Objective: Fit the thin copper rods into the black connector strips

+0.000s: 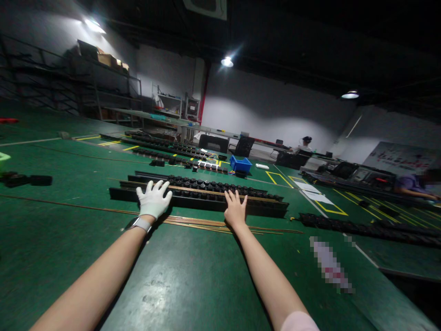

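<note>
My left hand (154,199), in a white glove with a watch at the wrist, lies with spread fingers on the near edge of a long black channel rail (203,202). My bare right hand (236,209) rests farther right on the same rail, its fingers also apart. Thin brass-coloured rods (196,187) run lengthwise along the rail, by a row of black roller-like parts (213,185). Closer to me, a bundle of similar loose rods (196,223) lies on the green tabletop (193,280), passing beneath both forearms.
A blue bin (240,163) stands beyond the rail, near more black strips (179,161). Another black assembly (365,227) lies to the right, with white papers (313,192) behind it. Black parts (27,179) sit at the left. A person in purple (413,184) is at the far right.
</note>
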Demonstrator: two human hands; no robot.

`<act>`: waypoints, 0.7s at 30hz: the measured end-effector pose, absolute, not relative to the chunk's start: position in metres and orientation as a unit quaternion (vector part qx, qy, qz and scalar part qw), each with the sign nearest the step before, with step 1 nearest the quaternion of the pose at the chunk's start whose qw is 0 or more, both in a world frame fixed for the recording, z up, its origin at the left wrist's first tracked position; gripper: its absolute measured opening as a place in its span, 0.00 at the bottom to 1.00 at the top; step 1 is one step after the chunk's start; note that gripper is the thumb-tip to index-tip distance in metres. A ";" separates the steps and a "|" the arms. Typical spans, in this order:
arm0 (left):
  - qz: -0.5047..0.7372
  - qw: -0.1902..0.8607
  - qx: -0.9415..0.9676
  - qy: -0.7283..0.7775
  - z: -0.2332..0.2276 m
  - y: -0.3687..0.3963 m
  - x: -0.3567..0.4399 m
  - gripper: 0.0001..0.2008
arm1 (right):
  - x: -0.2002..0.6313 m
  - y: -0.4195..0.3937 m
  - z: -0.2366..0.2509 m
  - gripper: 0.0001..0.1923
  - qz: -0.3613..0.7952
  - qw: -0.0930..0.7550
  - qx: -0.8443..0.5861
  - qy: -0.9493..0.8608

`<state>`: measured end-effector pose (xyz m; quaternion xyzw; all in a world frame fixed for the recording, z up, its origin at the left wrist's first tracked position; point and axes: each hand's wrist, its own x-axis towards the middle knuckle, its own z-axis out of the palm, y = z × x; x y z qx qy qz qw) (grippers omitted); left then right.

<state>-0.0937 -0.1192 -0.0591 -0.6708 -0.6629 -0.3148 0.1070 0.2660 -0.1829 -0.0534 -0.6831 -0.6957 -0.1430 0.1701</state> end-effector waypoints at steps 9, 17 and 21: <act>-0.307 0.097 -0.673 -0.666 -0.053 -0.122 -0.092 0.31 | 0.266 -0.177 -0.059 0.44 -0.139 0.208 -0.676 -0.693; -0.325 0.076 -0.683 -0.649 -0.060 -0.113 -0.096 0.32 | 0.280 -0.179 -0.056 0.47 -0.151 0.213 -0.699 -0.666; -0.328 0.066 -0.689 -0.643 -0.064 -0.108 -0.099 0.32 | 0.290 -0.180 -0.059 0.47 -0.143 0.191 -0.709 -0.663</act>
